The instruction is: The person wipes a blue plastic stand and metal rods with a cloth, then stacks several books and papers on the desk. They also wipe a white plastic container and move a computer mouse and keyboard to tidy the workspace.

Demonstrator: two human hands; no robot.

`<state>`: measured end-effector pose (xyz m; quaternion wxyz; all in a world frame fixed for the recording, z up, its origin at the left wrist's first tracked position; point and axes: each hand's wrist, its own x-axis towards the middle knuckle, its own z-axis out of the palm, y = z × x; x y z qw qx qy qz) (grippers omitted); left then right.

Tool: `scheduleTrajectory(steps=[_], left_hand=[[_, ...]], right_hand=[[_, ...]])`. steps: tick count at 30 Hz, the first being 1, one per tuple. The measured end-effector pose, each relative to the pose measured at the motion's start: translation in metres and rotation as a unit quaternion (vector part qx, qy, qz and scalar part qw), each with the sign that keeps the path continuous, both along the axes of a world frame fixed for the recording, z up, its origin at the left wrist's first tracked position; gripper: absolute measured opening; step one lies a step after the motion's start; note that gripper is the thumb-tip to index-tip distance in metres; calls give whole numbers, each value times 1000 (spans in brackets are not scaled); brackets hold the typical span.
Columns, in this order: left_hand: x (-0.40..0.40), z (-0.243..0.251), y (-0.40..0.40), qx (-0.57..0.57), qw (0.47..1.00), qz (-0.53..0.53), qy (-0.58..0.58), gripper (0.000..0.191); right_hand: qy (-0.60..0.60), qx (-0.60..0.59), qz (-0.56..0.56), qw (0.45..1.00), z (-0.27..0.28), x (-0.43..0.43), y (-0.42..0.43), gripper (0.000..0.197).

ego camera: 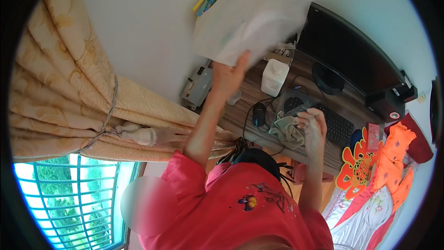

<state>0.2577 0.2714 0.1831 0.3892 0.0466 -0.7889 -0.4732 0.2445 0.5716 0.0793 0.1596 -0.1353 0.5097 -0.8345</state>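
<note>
My left hand (227,76) is raised over the left part of the desk. It grips the near edge of a large whitish sheet or bag (229,38), blurred, so its exact kind is unclear. Lower and to the right, my right hand (314,121) has its fingers pinched together on a thin, see-through plastic piece (305,107) above the keyboard (336,126). Right by that thumb, a crumpled grey-green cloth (288,132) lies at the desk's front edge; whether the fingers also hold it is unclear.
On the wooden desk (244,86) stand a white plastic bottle (275,77), a black mouse (258,114), a monitor (350,48) and a speaker (386,106). A grey device (199,86) sits by the wall. Curtains (86,104) hang left; orange fabric (392,166) lies right.
</note>
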Motion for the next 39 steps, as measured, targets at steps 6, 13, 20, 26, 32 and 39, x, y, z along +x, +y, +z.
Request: scheduleTrajectory(steps=[6,13,20,26,32,39], left_hand=[[-12,-32,-75,-21,982,181,43,26],[-40,-64,-53,-179,970,147,72,36],[-55,-50,-120,-27,988,147,-36,101],[-111,-72,-211,-53,943,238,-225,79],[-139,-83,-244,-78,963,190,-173,33],[-133,-81,-235,-44,971,150,-182,23]], right_hand=[[31,78,119,989,10,-23,-90,26],[303,233,71,921,121,-63,-237,90],[346,135,-169,913,123,-143,-289,26],[400,278,-192,852,130,-193,-367,26],[415,216,-172,867,69,-236,-443,47],[391,410,-166,807,31,-225,-467,41]])
